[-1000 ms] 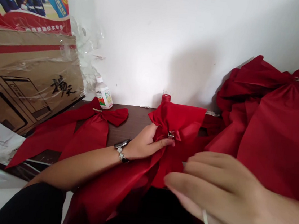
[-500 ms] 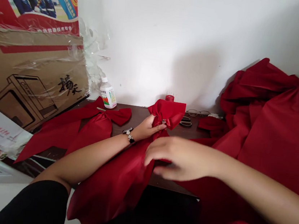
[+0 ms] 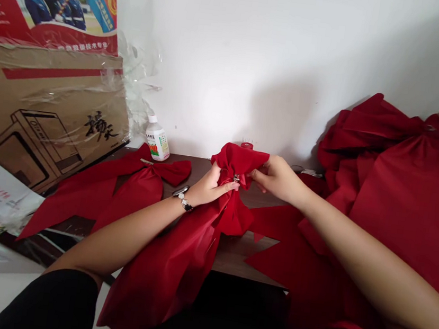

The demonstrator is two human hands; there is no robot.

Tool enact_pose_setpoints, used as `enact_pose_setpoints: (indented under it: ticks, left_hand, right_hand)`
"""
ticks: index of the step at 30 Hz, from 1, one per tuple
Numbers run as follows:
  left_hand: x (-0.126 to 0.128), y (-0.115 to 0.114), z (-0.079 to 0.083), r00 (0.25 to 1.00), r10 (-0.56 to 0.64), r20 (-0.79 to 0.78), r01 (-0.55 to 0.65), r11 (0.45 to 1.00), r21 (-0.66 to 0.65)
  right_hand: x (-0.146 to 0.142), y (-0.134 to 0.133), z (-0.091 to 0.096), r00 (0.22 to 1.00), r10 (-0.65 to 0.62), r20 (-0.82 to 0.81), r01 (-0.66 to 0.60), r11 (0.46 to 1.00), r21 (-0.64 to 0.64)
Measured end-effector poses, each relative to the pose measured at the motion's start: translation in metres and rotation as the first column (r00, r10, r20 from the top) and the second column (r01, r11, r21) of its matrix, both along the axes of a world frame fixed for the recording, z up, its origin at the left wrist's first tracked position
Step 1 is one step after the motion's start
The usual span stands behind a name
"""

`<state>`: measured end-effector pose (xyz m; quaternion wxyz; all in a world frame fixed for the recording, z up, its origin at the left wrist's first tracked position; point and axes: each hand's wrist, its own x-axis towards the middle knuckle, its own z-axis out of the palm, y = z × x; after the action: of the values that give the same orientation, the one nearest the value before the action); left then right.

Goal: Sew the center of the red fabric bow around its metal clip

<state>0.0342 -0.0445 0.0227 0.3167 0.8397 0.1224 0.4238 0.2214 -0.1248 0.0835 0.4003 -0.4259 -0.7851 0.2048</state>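
Observation:
A red fabric bow (image 3: pixel 240 159) with long tails is held up over the dark table, a small metal clip (image 3: pixel 236 178) at its gathered middle. My left hand (image 3: pixel 209 186) is closed round the left side of the bow, its thumb lying by the clip. Pinched between the fingers of my right hand (image 3: pixel 277 178) is the bow's right loop. The tails hang down toward my lap. Behind the bow, a red thread spool (image 3: pixel 247 145) with needles stuck in its top is partly hidden.
Another red bow (image 3: pixel 150 172) lies on the table (image 3: pixel 232 259) at left, by a white bottle (image 3: pixel 157 140). A large heap of red bows (image 3: pixel 398 170) fills the right side. Cardboard boxes (image 3: pixel 46 106) stand at far left, against the white wall (image 3: pixel 225 53).
My right hand has moved up from in front of the tails to the bow's right loop and taken hold of it. My left hand keeps its grip.

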Motion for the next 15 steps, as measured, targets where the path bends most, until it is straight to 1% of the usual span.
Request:
enact_pose_setpoints:
  ticks: [2,4,7,9,12,15]
  left_hand:
    - [0.000,-0.001,-0.001,0.999,0.008,-0.047,-0.007,1.000,0.025]
    - [0.000,-0.004,-0.003,0.996,0.013,-0.086,-0.009,0.998,0.055]
    - [0.002,-0.009,-0.004,0.994,-0.006,-0.112,0.014,0.997,0.072]
    - [0.003,-0.011,-0.004,0.991,-0.044,-0.125,0.051,0.997,0.050]
    - [0.004,-0.012,-0.003,0.989,-0.061,-0.133,0.065,0.997,0.028]
    - [0.003,-0.013,-0.003,0.990,-0.036,-0.138,0.039,0.999,0.019]
  right_hand:
    - [-0.003,0.003,-0.006,0.991,0.061,-0.118,-0.063,0.998,-0.018]
    - [-0.002,0.005,-0.010,0.973,0.110,-0.204,-0.134,0.985,-0.107]
    - [0.001,0.009,-0.012,0.941,0.160,-0.299,-0.239,0.938,-0.251]
    - [0.003,0.012,-0.013,0.914,0.178,-0.365,-0.289,0.916,-0.277]
    - [0.005,0.013,-0.013,0.888,0.209,-0.409,-0.341,0.896,-0.283]
    - [0.008,0.013,-0.011,0.893,0.253,-0.371,-0.375,0.875,-0.305]
